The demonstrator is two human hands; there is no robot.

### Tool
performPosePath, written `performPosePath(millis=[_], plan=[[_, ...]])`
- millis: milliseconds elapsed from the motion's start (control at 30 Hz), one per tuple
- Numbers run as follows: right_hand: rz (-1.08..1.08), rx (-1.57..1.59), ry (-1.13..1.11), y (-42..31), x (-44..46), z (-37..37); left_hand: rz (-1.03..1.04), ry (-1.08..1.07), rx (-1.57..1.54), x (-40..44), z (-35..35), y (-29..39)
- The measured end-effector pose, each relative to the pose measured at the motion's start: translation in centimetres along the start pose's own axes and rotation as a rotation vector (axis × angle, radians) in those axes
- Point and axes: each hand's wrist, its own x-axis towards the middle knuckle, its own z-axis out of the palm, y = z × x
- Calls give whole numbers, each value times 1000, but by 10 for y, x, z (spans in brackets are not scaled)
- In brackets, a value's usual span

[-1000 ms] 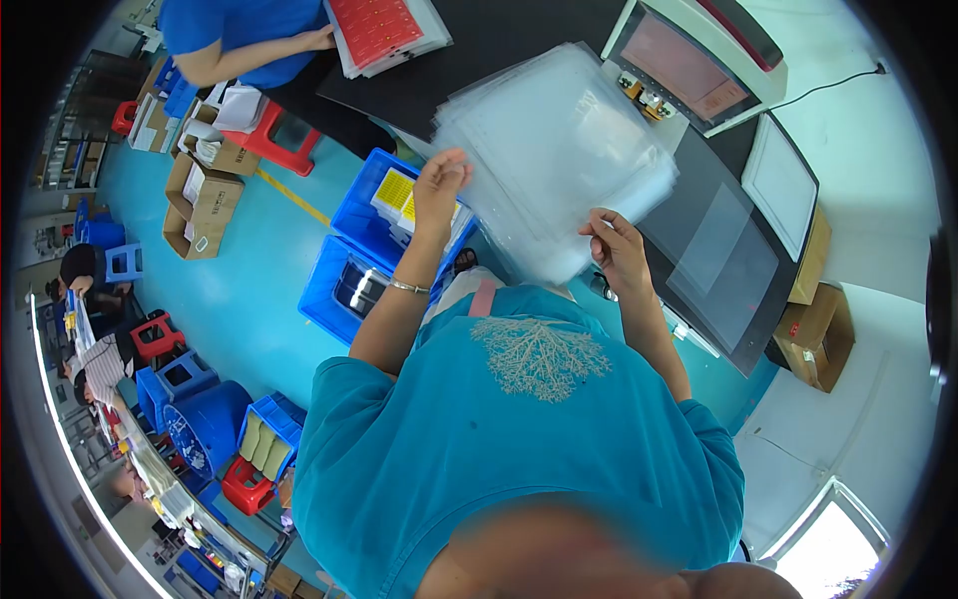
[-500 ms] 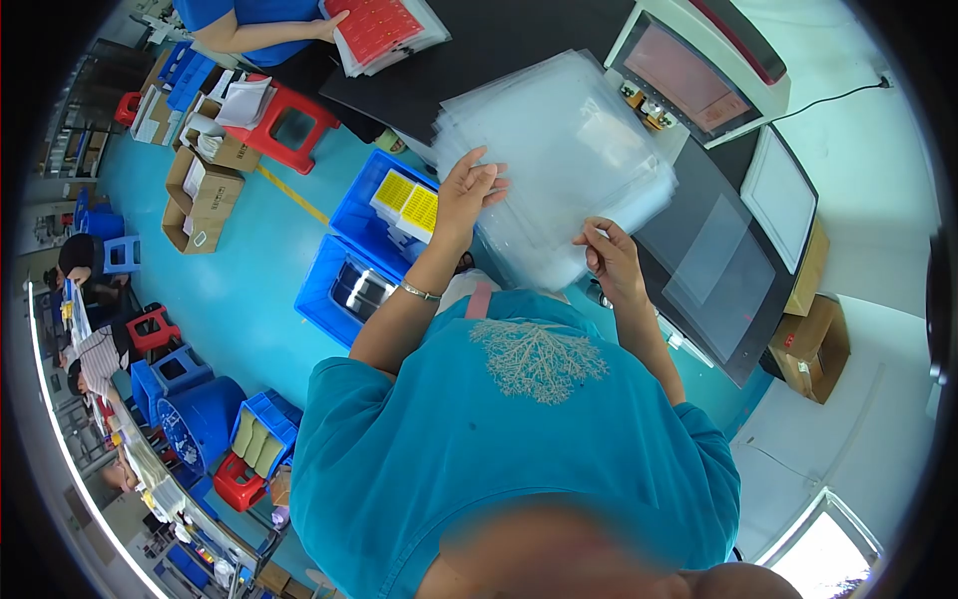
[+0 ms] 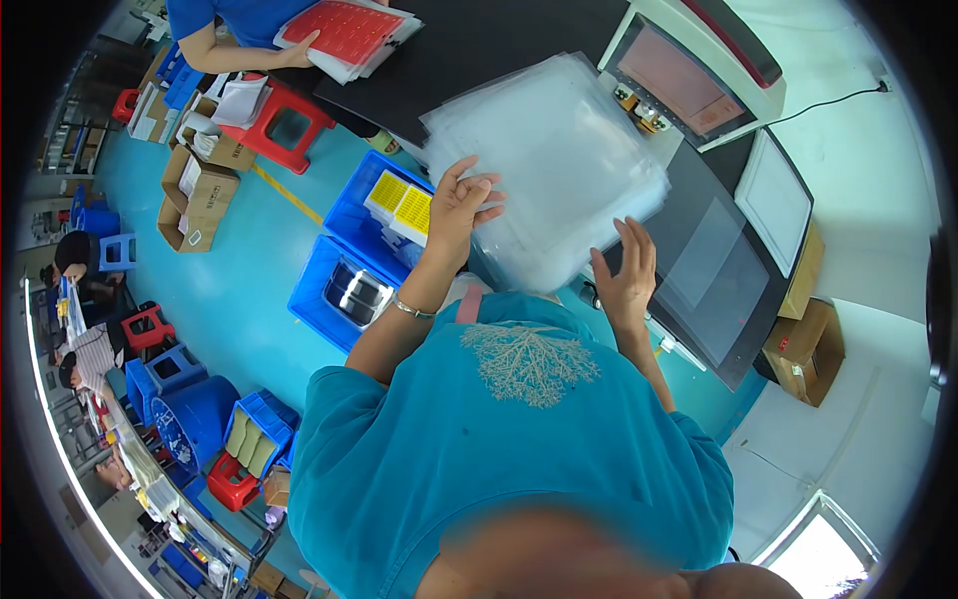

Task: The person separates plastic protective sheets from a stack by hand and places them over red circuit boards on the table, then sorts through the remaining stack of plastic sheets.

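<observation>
A stack of clear plastic sheets (image 3: 559, 165) lies on the black table, its layers slightly fanned at the edges. Over the left edge of the stack is my left hand (image 3: 461, 208), fingers loosely bent and apart, with nothing visible gripped in them. My right hand (image 3: 627, 278) is beside the lower right corner of the stack, thumb and fingers spread, holding nothing. Whether either hand touches the sheets I cannot tell.
A machine with a screen (image 3: 684, 80) stands beyond the stack. Single clear sheets (image 3: 704, 255) lie on the table (image 3: 738, 344) at right. Blue crates (image 3: 324, 285) stand at left, one with yellow-labelled packs (image 3: 401, 205). A co-worker's hand (image 3: 299, 50) holds red sheets (image 3: 344, 35).
My right hand has opened from a pinch and moved slightly off the stack's corner. My left hand has barely moved. The co-worker's red sheets have shifted left.
</observation>
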Motion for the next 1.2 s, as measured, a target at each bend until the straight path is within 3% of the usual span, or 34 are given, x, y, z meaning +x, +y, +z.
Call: performPosePath(millis=[133,233,367,433,533,600,733,833,1200], plan=[[-157,-34,-9,-23,28,-9,25,-45,-13,-10,17,16],[-246,162,11,-13,37,8,58,-97,5,-24,31,31],[-94,373,146,-17,43,-7,282,-89,99,-30,35,41],[176,718,174,-15,43,-10,430,32,182,-14,18,19],[421,1140,136,-21,57,-29,261,246,90,-10,6,17],[517,1321,78,-8,55,-23,184,169,-54,-13,3,18],[669,1463,-5,2,43,-6,171,4,-177,-28,6,29],[703,1496,-4,8,35,3,252,31,-120,-29,1,29],[781,1510,-30,13,26,13,227,49,-55,-31,-4,23]])
